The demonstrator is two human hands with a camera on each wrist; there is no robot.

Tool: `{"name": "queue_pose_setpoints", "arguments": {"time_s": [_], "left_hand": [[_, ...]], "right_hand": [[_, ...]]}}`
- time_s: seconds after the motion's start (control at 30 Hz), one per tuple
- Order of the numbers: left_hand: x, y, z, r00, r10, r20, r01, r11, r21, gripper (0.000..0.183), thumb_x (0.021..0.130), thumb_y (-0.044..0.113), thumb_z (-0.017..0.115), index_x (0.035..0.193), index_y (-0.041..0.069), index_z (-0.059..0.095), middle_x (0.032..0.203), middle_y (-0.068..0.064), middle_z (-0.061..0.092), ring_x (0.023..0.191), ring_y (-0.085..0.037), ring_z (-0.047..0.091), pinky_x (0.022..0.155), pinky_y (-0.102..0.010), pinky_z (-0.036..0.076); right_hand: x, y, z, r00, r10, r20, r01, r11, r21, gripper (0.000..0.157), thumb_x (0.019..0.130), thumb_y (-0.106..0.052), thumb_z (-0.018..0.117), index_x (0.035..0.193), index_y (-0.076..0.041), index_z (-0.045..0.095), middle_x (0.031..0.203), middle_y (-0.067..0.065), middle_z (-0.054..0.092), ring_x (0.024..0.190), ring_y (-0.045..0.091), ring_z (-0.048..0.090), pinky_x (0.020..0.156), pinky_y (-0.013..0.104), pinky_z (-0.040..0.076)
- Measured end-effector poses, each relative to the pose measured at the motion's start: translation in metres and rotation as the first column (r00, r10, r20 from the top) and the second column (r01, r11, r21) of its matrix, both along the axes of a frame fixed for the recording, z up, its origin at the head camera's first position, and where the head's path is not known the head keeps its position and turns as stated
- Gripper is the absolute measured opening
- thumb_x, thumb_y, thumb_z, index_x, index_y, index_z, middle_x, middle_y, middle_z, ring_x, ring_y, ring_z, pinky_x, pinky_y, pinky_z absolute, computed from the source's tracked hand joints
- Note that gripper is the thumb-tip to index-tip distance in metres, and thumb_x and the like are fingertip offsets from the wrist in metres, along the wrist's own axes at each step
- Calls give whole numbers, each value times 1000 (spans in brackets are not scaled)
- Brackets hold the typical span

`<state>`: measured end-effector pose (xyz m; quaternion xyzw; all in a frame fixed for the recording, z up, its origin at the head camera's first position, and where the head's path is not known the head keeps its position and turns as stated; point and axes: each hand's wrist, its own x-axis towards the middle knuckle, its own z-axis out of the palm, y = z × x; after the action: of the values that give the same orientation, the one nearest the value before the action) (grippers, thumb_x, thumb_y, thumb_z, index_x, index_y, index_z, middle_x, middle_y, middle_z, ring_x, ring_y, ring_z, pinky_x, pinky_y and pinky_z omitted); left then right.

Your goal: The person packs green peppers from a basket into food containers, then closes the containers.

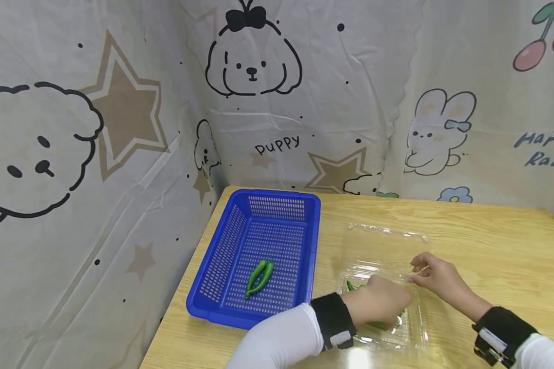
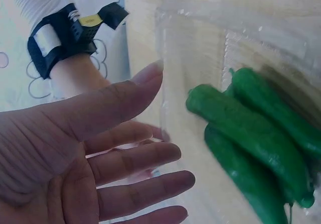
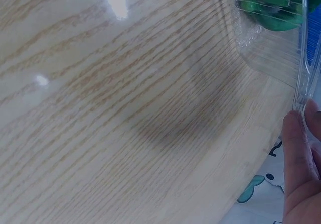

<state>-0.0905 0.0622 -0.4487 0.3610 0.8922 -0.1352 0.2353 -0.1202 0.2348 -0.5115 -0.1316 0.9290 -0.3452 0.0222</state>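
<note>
A clear plastic clamshell box [image 1: 415,320] lies with its lid [image 1: 378,243] folded back. Several green peppers [image 2: 251,133] are inside its base. Above the box, my left hand [image 1: 383,302] holds nothing; the left wrist view shows its thumb and fingers apart, beside the peppers. My right hand [image 1: 438,274] is at the box's right side, and its thumb and finger pinch the clear rim [image 3: 302,83] near the lid fold. In the head view my left hand covers most of the peppers.
To the left of the box stands a blue plastic basket [image 1: 315,246] with two green peppers [image 1: 260,279] on its floor. Both are on a wooden table [image 1: 489,241]. A printed cloth [image 1: 268,118] hangs behind the table and along its left side.
</note>
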Motion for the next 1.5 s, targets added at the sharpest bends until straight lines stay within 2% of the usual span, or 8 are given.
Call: {"name": "queue_pose_setpoints", "arguments": {"time_s": [0.27, 0.5, 0.6, 0.73, 0.93, 1.13, 1.33, 1.5], "left_hand": [[-10, -21, 18, 998, 49, -25, -47, 996, 71, 46, 71, 43, 80, 112, 38, 60, 93, 20, 62, 81, 0, 57, 68, -29, 51], [-19, -45, 27, 987, 163, 7, -162, 977, 135, 72, 72, 48, 78, 136, 38, 46, 116, 20, 61, 88, -1, 59, 56, -26, 48], [-25, -65, 37, 976, 215, 35, -218, 958, 184, 75, 73, 46, 78, 139, 34, 45, 124, 15, 60, 96, -5, 60, 57, -25, 47], [-39, -99, 49, 964, 265, 34, -266, 938, 221, 74, 74, 41, 78, 139, 26, 47, 129, 7, 59, 111, -14, 59, 71, -30, 52], [-55, -142, 56, 941, 338, 18, -330, 904, 273, 73, 73, 38, 80, 137, 17, 50, 127, -2, 61, 111, -22, 60, 78, -39, 54], [-62, -169, 50, 913, 405, 49, -397, 857, 328, 76, 73, 36, 81, 138, 13, 49, 133, -6, 56, 120, -26, 54, 92, -41, 49], [-70, -191, 34, 883, 461, 82, -459, 816, 353, 75, 70, 32, 83, 133, 6, 53, 132, -9, 57, 122, -27, 52, 101, -41, 42], [-76, -207, 19, 840, 531, 112, -533, 766, 358, 74, 66, 26, 86, 129, 3, 55, 128, -12, 59, 119, -29, 54, 100, -42, 42]], "right_hand": [[0, -2, 2, 1000, 11, -7, -11, 1000, -22, 34, 75, -7, 77, 100, 4, 57, 87, 9, 62, 70, 15, 64, 56, 21, 51], [0, -2, 0, 1000, 14, 16, -13, 1000, -19, 35, 74, -8, 78, 100, 4, 57, 87, 9, 62, 71, 16, 64, 57, 21, 51], [0, -3, 1, 1000, 10, 19, -10, 1000, -20, 35, 74, -8, 78, 100, 4, 57, 87, 8, 62, 71, 15, 64, 57, 21, 51], [0, -4, 1, 1000, 7, 18, -7, 1000, -22, 36, 74, -8, 78, 101, 4, 58, 87, 8, 62, 71, 14, 63, 57, 21, 51], [0, -2, 1, 1000, 16, 23, -15, 1000, -12, 34, 76, -8, 76, 102, 4, 57, 88, 8, 62, 72, 13, 62, 58, 21, 51], [0, 0, 2, 1000, -1, 20, 1, 1000, -7, 35, 76, -8, 76, 103, 4, 57, 88, 7, 62, 71, 11, 62, 56, 22, 50], [0, 1, 2, 1000, -3, 15, 3, 1000, -5, 34, 76, -7, 76, 102, 4, 57, 88, 8, 62, 71, 10, 62, 56, 22, 50], [0, 2, 2, 1000, 2, 10, -2, 1000, 2, 34, 76, -7, 76, 102, 4, 57, 88, 8, 62, 71, 13, 62, 57, 21, 51]]}}
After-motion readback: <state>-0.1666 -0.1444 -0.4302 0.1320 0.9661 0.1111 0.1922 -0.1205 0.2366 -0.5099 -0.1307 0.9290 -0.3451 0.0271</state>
